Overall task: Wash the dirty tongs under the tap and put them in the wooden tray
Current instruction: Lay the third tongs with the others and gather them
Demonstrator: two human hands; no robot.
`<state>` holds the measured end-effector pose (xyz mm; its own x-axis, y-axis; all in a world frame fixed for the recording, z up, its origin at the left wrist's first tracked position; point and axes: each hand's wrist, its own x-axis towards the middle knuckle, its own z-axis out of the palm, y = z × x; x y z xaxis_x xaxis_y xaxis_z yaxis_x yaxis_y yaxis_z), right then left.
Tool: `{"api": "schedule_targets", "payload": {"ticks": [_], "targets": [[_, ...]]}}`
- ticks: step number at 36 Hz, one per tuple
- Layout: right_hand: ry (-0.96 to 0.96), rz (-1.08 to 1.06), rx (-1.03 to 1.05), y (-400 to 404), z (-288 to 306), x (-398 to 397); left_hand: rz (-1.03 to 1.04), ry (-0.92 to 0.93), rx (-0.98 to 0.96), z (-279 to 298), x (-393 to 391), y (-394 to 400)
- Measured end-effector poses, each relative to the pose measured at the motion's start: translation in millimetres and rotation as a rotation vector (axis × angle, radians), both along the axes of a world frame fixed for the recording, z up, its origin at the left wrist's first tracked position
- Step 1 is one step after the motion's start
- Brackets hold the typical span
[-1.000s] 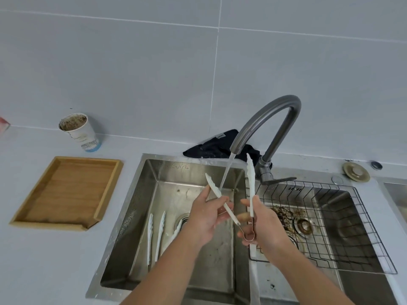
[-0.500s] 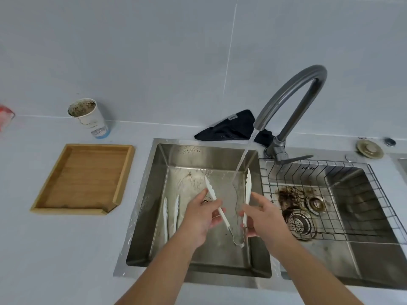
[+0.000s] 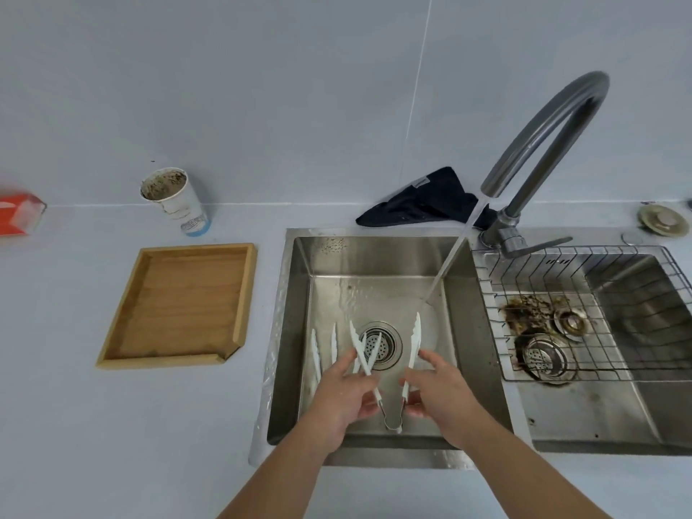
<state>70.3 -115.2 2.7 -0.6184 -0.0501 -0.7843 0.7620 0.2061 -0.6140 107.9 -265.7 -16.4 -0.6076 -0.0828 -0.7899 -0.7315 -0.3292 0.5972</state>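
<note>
Holding a pair of white plastic tongs with a bent metal spring hinge (image 3: 393, 372) spread into a V over the left steel sink basin (image 3: 374, 264), the person has one arm of them in each hand. The left hand (image 3: 342, 395) curls its fingers round the left arm, the right hand (image 3: 436, 391) pinches the right arm, and the hinge hangs between the two wrists, nearest the body. Tips point away from the hands, toward the water stream (image 3: 449, 256) falling from the grey arched tap (image 3: 543, 125), which lands just beyond the right tip.

These tongs look light and stiff but springy, and wet plastic will likely be slippery; a grip low on the arms near the hinge seems safest. Further white tongs (image 3: 316, 354) lie on the basin floor just beyond the left hand's fingers. Well off to the left of that hand sits the square wooden tray (image 3: 179, 309), nothing in it.
</note>
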Motion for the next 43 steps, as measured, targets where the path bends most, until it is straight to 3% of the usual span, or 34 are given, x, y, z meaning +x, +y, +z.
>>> {"api": "schedule_targets", "payload": {"ticks": [17,43], "targets": [[-0.083,0.055,0.094,-35,-43,-21,-0.077,-0.037,-0.101,-34,-20,-34],[-0.244,-0.028,0.094,-61,-143,-22,-0.264,-0.181,-0.345,-105,-30,-51]]}}
